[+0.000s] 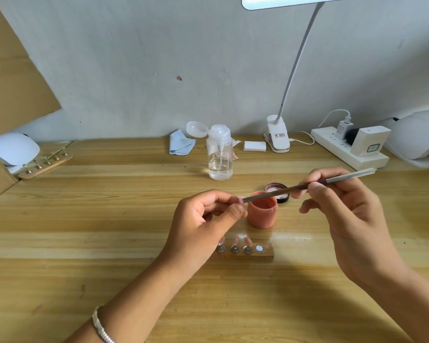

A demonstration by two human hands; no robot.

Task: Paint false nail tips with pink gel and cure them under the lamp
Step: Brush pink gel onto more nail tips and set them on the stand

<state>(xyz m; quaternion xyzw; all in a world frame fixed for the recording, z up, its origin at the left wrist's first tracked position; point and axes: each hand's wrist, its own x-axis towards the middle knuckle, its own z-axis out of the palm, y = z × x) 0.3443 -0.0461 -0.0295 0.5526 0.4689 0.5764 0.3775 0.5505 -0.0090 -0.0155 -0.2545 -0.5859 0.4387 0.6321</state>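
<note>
Near the centre of the worktop (109, 219), just left of the open pink gel jar (261, 214), a false nail tip (240, 199) is pinched between thumb and forefinger of the left hand (203, 219); it is v. small and mostly hidden by the fingers (233, 211), so its coating cannot be judged. The brush (307, 185) is gripped pen-style at mid-shaft by the right hand (344, 209), with its bristle end laid against the tip. The jar's lid (281, 193) lies just behind the jar. Nearer, a wooden holder (258, 254) carries three pink tips (247, 241) on pegs, w/ one peg bare at the right end. The tip is judged feather-light, thin, springy plastic and slick once gel is on it, so it is best held by the edges or root end, w/ the painted face untouched; too hard a squeeze could flick it away. The gel looks thick and is likely to smear if touched before curing. A white cure lamp (416, 137) is seen at far right, and another white dome (15, 147), probably a 2nd lamp, at far left.
</note>
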